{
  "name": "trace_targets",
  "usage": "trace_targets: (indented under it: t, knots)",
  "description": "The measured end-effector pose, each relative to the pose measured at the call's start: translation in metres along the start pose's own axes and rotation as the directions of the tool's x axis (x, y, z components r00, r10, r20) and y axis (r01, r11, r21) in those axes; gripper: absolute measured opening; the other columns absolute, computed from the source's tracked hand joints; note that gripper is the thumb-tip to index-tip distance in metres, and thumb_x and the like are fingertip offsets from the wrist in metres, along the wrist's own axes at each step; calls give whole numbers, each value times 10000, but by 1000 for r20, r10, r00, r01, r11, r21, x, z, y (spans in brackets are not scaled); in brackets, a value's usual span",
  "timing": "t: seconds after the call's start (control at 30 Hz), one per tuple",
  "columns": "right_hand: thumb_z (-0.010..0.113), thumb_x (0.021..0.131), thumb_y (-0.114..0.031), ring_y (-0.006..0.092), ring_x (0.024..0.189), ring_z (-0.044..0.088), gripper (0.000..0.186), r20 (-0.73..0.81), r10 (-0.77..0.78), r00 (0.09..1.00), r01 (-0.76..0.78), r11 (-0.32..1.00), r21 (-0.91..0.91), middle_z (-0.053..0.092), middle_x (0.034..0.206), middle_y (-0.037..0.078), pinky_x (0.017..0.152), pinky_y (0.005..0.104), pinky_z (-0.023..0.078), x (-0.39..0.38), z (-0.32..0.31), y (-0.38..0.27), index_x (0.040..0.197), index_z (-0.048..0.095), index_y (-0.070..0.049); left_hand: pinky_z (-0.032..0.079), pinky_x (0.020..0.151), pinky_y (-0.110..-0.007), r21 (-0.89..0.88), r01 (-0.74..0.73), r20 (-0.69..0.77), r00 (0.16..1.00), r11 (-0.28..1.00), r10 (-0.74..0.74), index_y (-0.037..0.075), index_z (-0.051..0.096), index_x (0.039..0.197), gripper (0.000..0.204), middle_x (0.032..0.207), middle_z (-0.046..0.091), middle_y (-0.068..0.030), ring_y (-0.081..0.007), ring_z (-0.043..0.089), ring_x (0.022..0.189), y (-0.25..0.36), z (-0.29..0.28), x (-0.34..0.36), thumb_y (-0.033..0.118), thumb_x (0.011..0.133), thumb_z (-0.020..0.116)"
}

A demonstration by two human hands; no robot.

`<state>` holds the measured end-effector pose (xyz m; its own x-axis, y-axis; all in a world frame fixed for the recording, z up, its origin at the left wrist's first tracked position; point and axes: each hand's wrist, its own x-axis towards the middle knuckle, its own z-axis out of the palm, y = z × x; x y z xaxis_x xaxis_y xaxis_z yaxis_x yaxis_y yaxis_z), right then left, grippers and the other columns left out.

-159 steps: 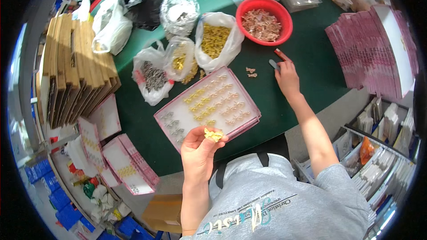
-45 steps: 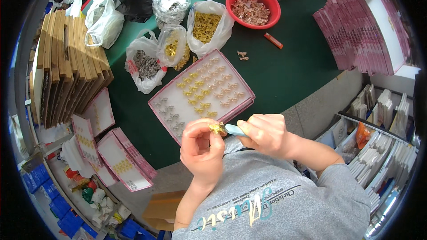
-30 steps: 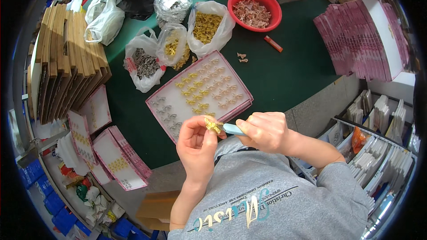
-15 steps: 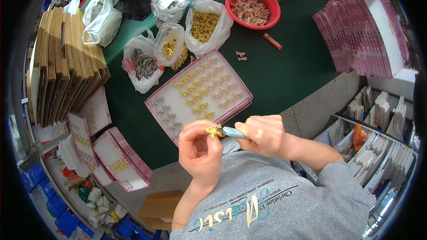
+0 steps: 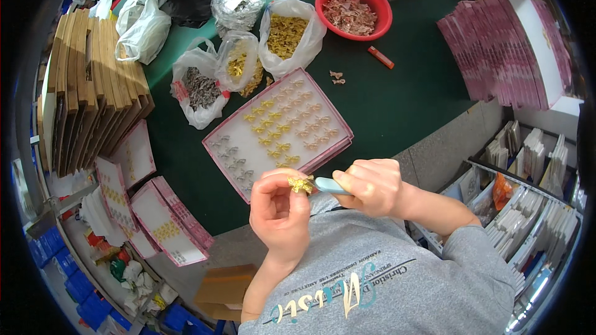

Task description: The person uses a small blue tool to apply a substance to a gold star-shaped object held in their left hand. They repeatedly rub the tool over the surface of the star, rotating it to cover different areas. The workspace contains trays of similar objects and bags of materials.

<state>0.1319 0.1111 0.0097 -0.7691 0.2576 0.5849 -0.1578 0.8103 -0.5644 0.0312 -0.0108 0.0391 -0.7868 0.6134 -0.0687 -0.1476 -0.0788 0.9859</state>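
Between the thumb and forefinger of my left hand [image 5: 279,214] is a small crinkled gold bow-like ornament [image 5: 300,184]. My right hand [image 5: 374,187] is closed round the light-blue handle of a small tool [image 5: 329,185]. The tool's tip points at the ornament and is too small to make out. Just beyond my hands lies a white board with pink edges [image 5: 246,138], tilted on the table. It bears rows of small bow-like pieces [image 5: 277,129] in silver, gold and pale pink. Another board shows beneath it.
Behind the board stand plastic bags of silver pieces [image 5: 202,90] and gold pieces [image 5: 287,36]. A red bowl [image 5: 385,23] holds pinkish pieces, with a small red stick [image 5: 380,58] nearby. Pink-edged boards are stacked at right [image 5: 490,49], cardboard [image 5: 93,87] at left.
My right hand and the blue-handled tool have shifted slightly right, a little away from the gold ornament. My left hand has stayed almost still.
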Motion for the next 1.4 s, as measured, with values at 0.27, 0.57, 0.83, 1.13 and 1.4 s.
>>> trace_targets:
  t: [0.27, 0.57, 0.83, 1.13, 1.4]
  knots:
    - [714, 621, 11, 151, 433, 514, 426, -62, 106, 992, -96, 986, 136, 523, 567, 39, 379, 254, 400, 7, -9, -1, 997, 515, -4, 447, 660, -269, -349, 281, 37, 957, 894, -286, 22, 464, 944, 111, 835, 486, -79, -148, 511, 736, 0, -3, 8, 8, 834, 469]
    - [729, 613, -18, 151, 462, 529, 424, 5, 108, 994, -108, 990, 89, 541, 603, 43, 407, 251, 418, 8, -11, -3, 1000, 558, -4, 441, 732, -276, -477, 258, 147, 966, 840, -213, 13, 438, 1007, 139, 917, 518, -106, -149, 517, 798, -12, -12, 10, -1, 871, 466]
    - [719, 638, -58, 94, 448, 483, 390, 38, 30, 999, -29, 999, -27, 473, 575, -16, 380, 217, 379, 14, -9, -4, 1013, 613, -44, 440, 748, -272, -457, 214, 165, 974, 863, -154, 14, 438, 1002, 130, 933, 515, -105, -139, 506, 818, -15, -12, 10, 9, 876, 468]
    - [672, 610, -62, 66, 436, 441, 387, 34, -8, 999, 10, 997, -72, 417, 561, -37, 366, 209, 354, 15, -7, -2, 996, 639, -61, 421, 772, -256, -385, 165, 163, 981, 908, -110, 23, 448, 980, 126, 943, 513, -96, -128, 490, 860, -19, -15, 10, 31, 863, 492]
    - [729, 558, -32, 87, 406, 423, 423, 10, -22, 1000, 23, 997, -68, 423, 526, -22, 353, 216, 329, 15, -5, -1, 971, 640, -42, 405, 796, -262, -357, 167, 154, 981, 919, -118, 20, 453, 964, 122, 934, 521, -98, -138, 489, 872, -18, -14, 10, -1, 845, 468]
